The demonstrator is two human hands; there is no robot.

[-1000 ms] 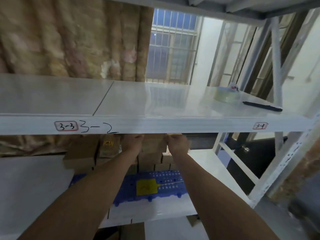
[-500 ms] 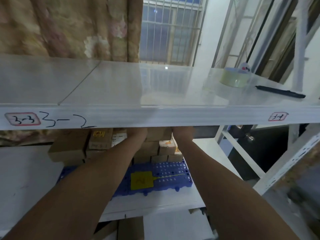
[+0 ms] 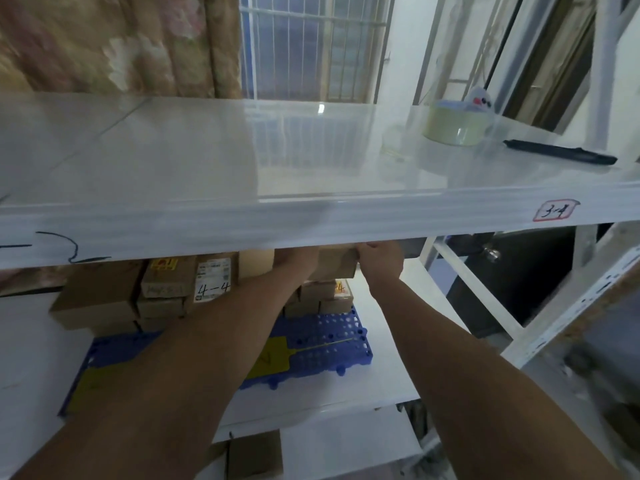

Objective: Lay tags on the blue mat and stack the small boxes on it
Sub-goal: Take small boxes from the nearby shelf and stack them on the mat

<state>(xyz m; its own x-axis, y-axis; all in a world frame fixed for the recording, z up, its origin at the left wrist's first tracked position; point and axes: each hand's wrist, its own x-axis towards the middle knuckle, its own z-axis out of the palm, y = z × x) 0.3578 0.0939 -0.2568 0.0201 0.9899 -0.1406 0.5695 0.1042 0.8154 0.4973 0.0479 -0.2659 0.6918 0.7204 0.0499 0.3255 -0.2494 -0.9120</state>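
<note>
Bare left forearm (image 3: 221, 341), bare right forearm (image 3: 429, 344)

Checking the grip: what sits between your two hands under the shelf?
A small cardboard box, in the head view; the right hand grips its right edge, the left hand has its fingers hidden.

The right hand (image 3: 380, 259) has come clear of the shelf edge (image 3: 311, 223), gripping the top box (image 3: 337, 268).
</note>
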